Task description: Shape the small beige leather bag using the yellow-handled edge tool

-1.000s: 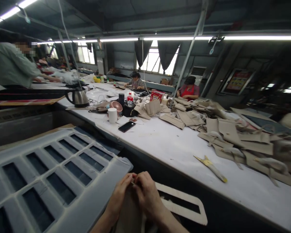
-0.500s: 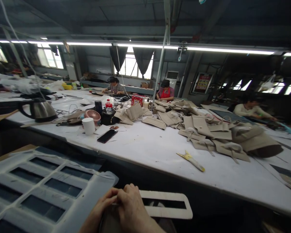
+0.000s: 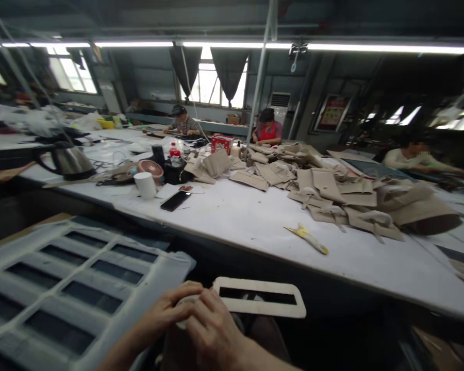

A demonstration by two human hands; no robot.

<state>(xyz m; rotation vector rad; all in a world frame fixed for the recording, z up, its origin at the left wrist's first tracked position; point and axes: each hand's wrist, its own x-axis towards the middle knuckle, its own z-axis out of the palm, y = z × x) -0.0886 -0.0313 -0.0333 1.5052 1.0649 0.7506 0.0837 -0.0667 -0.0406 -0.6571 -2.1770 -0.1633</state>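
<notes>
Low in the view, my left hand (image 3: 170,309) and my right hand (image 3: 212,322) are together, fingers curled and touching. A small pale piece, mostly hidden, shows between the fingers of my left hand. A white oblong frame with a long slot (image 3: 261,312) extends to the right from beside my right hand's fingers; whether that hand grips it is hard to tell. Left of my hands lies a translucent sheet (image 3: 127,304) with dark rectangular openings.
On the white table (image 3: 232,221) are a yellow-handled tool (image 3: 307,238), beige pieces (image 3: 325,188), a phone (image 3: 175,201), a white roll (image 3: 145,185), a pink fan (image 3: 150,169) and a kettle (image 3: 71,159). Several people sit beyond it.
The view has tilted down slightly. My left hand has spread a little away from my right, showing the pale piece. More of the white frame's left end is visible.
</notes>
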